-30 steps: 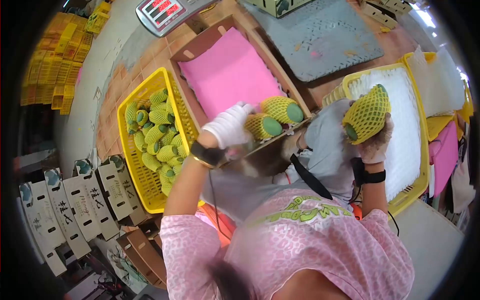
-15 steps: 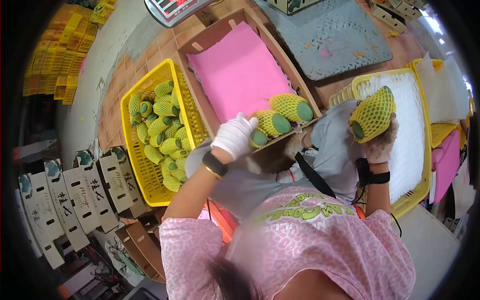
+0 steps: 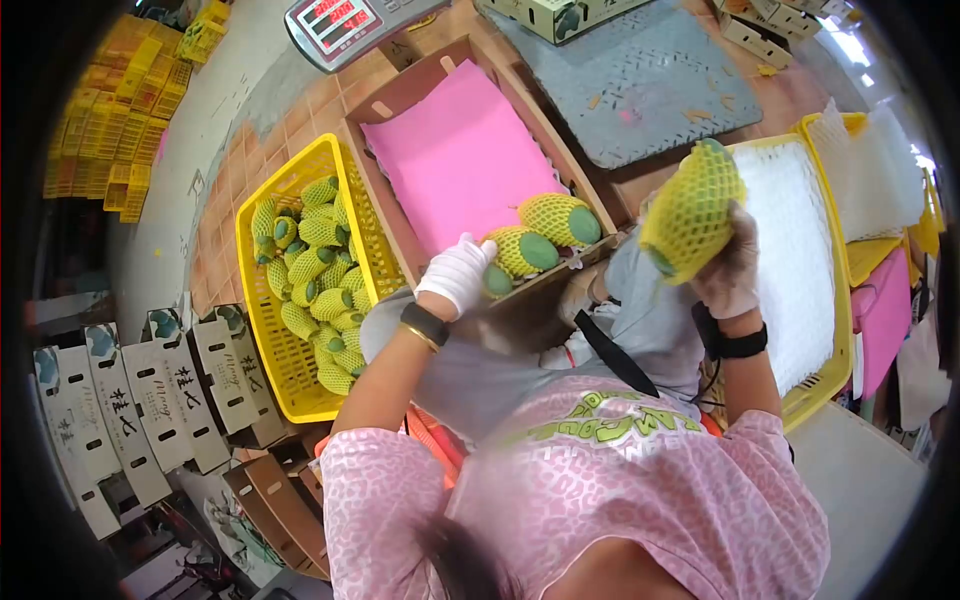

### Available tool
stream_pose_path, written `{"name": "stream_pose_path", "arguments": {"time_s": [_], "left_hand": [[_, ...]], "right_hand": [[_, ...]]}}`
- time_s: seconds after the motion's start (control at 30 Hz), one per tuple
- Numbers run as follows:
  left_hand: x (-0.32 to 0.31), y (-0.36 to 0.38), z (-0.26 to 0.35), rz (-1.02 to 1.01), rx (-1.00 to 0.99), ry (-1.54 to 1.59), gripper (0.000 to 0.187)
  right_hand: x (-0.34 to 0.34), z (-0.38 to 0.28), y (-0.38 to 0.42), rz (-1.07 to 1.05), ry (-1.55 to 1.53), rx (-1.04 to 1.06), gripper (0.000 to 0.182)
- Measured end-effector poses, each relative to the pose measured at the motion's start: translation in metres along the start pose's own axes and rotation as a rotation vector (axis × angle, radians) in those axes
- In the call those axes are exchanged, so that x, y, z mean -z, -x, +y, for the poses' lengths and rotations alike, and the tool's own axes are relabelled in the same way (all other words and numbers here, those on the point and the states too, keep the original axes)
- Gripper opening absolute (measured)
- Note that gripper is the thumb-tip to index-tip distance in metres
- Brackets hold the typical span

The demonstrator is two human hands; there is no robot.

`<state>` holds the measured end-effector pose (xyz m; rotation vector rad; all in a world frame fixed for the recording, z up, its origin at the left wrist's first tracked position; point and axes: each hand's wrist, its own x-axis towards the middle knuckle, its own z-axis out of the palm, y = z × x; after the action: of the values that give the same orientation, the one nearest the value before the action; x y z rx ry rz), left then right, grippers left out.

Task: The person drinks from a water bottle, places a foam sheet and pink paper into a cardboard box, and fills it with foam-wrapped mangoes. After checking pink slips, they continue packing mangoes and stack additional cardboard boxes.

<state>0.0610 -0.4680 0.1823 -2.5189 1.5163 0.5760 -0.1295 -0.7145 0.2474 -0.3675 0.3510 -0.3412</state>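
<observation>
My right hand (image 3: 728, 272), in a soiled glove, is closed round a green mango in yellow foam netting (image 3: 692, 212), raised over my right knee. My left hand (image 3: 457, 275), in a white glove, has its fingers curled at the near left corner of a cardboard box (image 3: 607, 205). It grips a netted mango (image 3: 497, 281) there, most of it hidden behind the fingers. Two more netted mangoes, one nearer (image 3: 525, 252) and one at the right (image 3: 560, 220), lie along the box's near end. Pink paper (image 3: 465, 150) lines the box.
A yellow basket (image 3: 290, 395) of netted mangoes stands left of the box. At right, another yellow basket (image 3: 848, 350) holds white foam netting (image 3: 795, 270). A scale (image 3: 345, 25) and grey platform (image 3: 625, 85) lie beyond. Printed cartons (image 3: 150, 400) stand at left.
My right hand has brought the netted mango leftward, toward the box. My left hand stays at the box's near left corner. The whole view has shifted slightly.
</observation>
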Motion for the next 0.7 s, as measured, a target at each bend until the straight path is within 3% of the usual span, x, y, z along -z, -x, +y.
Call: {"name": "stream_pose_path", "arguments": {"time_s": [0.07, 0.13, 0.2, 0.27, 0.33, 0.37, 0.4, 0.47, 0.53, 0.57, 0.6, 0.63, 0.67, 0.7], "left_hand": [[-0.001, -0.001, 0.002, 0.027, 0.008, -0.028, 0.053], [0.011, 0.001, 0.003, -0.110, 0.134, -0.003, 0.058], [0.062, 0.019, 0.013, -0.136, 0.193, 0.076, 0.078], [0.066, 0.029, -0.001, 0.256, 0.033, 0.483, 0.081], [0.083, 0.039, 0.015, 0.402, -0.112, 1.035, 0.082], [0.082, 0.038, 0.027, 0.343, -0.081, 1.253, 0.084], [0.083, 0.035, 0.042, 0.399, -0.190, 1.259, 0.084], [0.061, 0.021, 0.067, 0.516, -0.300, 1.658, 0.077], [0.060, 0.021, 0.060, 0.489, -0.126, 1.929, 0.070], [0.067, 0.025, 0.055, 0.496, -0.132, 1.924, 0.070], [0.077, 0.033, 0.050, 0.337, -0.174, 2.037, 0.066], [0.081, 0.042, 0.045, 0.167, -0.212, 2.150, 0.062], [0.082, 0.045, 0.033, -0.029, -0.240, 2.103, 0.061], [0.087, 0.047, 0.028, -0.092, -0.243, 1.986, 0.061]], "right_hand": [[0.011, 0.007, -0.004, 0.099, 0.007, -0.007, 0.044], [-0.002, 0.023, -0.006, 0.043, -0.065, -0.004, 0.036], [-0.016, 0.038, 0.001, -0.026, -0.026, -0.055, 0.046], [-0.029, 0.048, 0.001, 0.013, 0.109, -0.089, 0.042], [-0.037, 0.072, -0.006, -0.014, 0.376, 0.036, 0.059], [-0.040, 0.083, -0.007, -0.068, 0.510, 0.110, 0.066], [-0.042, 0.095, -0.009, -0.127, 0.640, 0.185, 0.072], [-0.048, 0.118, -0.009, -0.250, 0.946, 0.430, 0.083], [-0.049, 0.099, -0.006, -0.336, 1.246, 0.410, 0.085], [-0.050, 0.090, -0.005, -0.386, 1.390, 0.411, 0.086], [-0.057, 0.072, -0.007, -0.425, 1.442, 0.339, 0.085], [-0.055, 0.063, -0.015, -0.397, 1.443, 0.575, 0.083], [-0.066, 0.049, -0.018, -0.414, 1.483, 0.666, 0.084], [-0.079, 0.035, -0.026, -0.576, 1.557, 0.722, 0.085]]}}
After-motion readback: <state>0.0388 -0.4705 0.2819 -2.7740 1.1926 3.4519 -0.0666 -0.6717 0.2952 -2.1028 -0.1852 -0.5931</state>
